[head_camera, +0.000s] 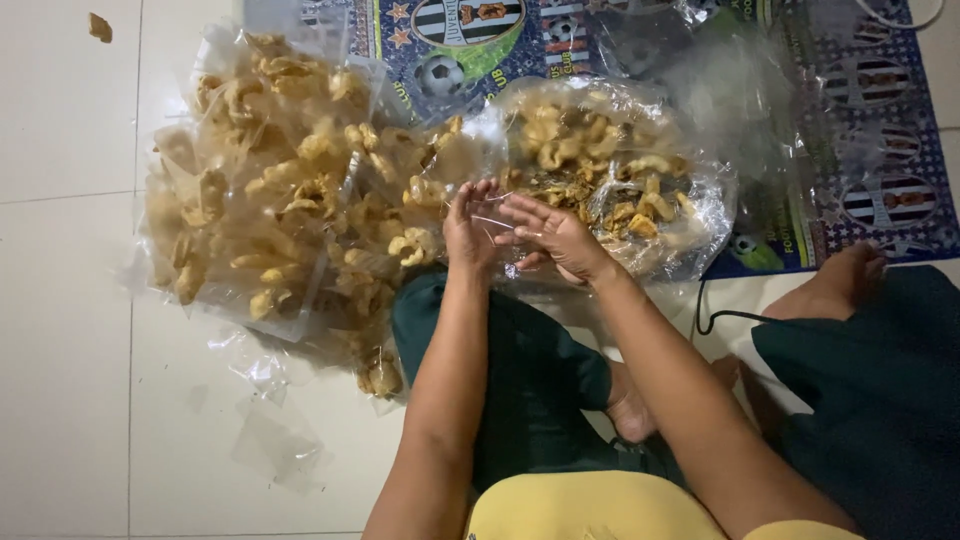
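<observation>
Both hands meet over the floor: the left hand (470, 232) and the right hand (553, 236) pinch a small clear plastic bag (497, 222) between their fingers, holding it in front of the knees. Behind it lies a big open bag of crackers (620, 190), and to the left a pile of packed cracker bags (290, 190) on the white tiled floor (70, 380).

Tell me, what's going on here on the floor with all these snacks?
A person sits on a white tiled floor, both hands raised over their lap. The left hand and right hand are working a small clear plastic bag between the fingers. To the left lies a pile of filled packets of golden fried crackers. Just ahead, a big open plastic bag holds loose crackers, resting on a football-patterned mat.
</observation>
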